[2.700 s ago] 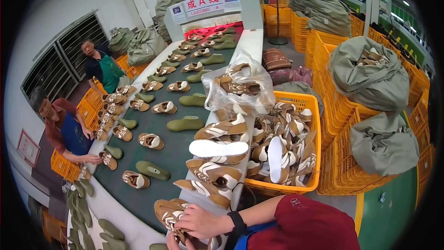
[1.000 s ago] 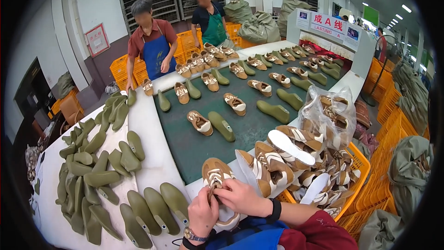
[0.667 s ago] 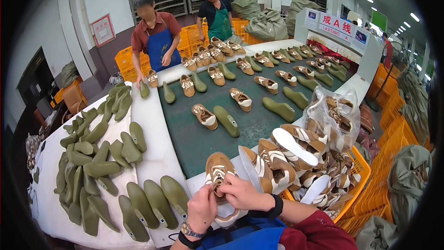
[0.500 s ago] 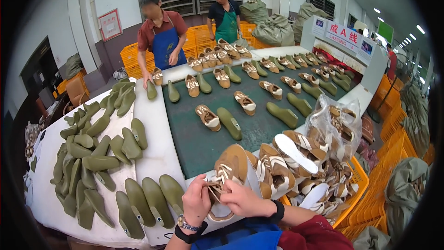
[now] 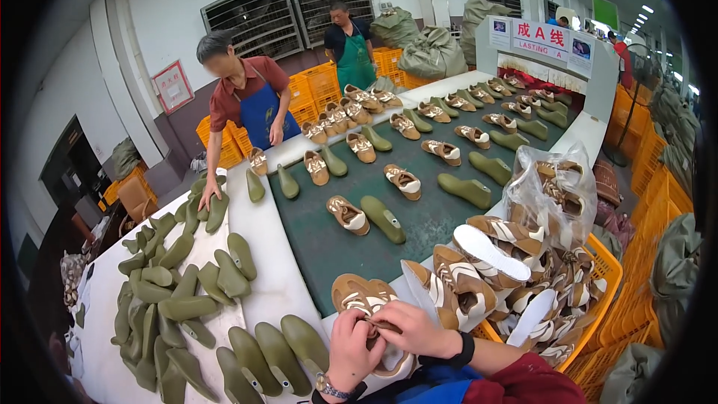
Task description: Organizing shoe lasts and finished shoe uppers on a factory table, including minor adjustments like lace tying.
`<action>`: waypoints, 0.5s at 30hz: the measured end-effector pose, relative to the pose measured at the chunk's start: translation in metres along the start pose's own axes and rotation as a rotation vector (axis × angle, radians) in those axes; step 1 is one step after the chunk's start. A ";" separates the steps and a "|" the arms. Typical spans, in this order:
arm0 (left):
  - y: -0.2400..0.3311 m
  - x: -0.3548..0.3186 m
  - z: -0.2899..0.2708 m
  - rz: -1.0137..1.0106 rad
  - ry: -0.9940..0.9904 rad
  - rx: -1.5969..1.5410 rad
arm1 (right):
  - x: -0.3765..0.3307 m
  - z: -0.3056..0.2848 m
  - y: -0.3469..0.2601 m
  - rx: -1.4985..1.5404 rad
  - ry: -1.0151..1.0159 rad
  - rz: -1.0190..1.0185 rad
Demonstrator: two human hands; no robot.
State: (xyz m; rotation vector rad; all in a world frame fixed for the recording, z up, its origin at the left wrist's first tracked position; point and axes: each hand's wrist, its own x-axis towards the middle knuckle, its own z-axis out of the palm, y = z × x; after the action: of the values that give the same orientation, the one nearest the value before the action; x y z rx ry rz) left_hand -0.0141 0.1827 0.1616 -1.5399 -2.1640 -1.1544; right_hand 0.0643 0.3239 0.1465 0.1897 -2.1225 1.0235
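Observation:
A brown and white shoe upper (image 5: pixel 357 298) lies at the near edge of the green conveyor belt (image 5: pixel 419 224), and both my hands grip it. My left hand (image 5: pixel 351 348), with a watch at the wrist, pinches its near end. My right hand (image 5: pixel 411 327), with a black band at the wrist, closes over the same spot from the right. Several more brown and white uppers (image 5: pixel 479 269) lie piled just to the right.
Olive green shoe lasts (image 5: pixel 179 292) cover the white table on the left. Pairs of uppers and lasts (image 5: pixel 374 213) run down the belt. A yellow crate (image 5: pixel 598 307) and a plastic bag (image 5: pixel 553 187) hold uppers on the right. Two aproned people (image 5: pixel 247 105) stand across the belt.
My view swung left from the yellow crate to the table of green lasts. Both hands stayed closed on the brown upper, working at its near end, and the person opposite reached to the lasts.

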 end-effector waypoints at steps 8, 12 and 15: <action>-0.004 -0.014 -0.011 -0.051 -0.054 -0.288 | -0.002 -0.016 0.001 -0.050 -0.089 0.058; 0.008 -0.027 -0.022 -0.036 -0.077 -0.439 | -0.010 -0.016 0.023 0.009 0.005 0.281; -0.004 -0.041 -0.025 -0.003 -0.030 -0.374 | -0.004 -0.008 0.002 0.038 -0.073 0.218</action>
State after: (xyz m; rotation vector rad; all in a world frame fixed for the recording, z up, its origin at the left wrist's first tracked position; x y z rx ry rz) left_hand -0.0065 0.1361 0.1514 -1.7048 -2.0520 -1.6189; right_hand 0.0702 0.3306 0.1457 0.0134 -2.2272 1.1991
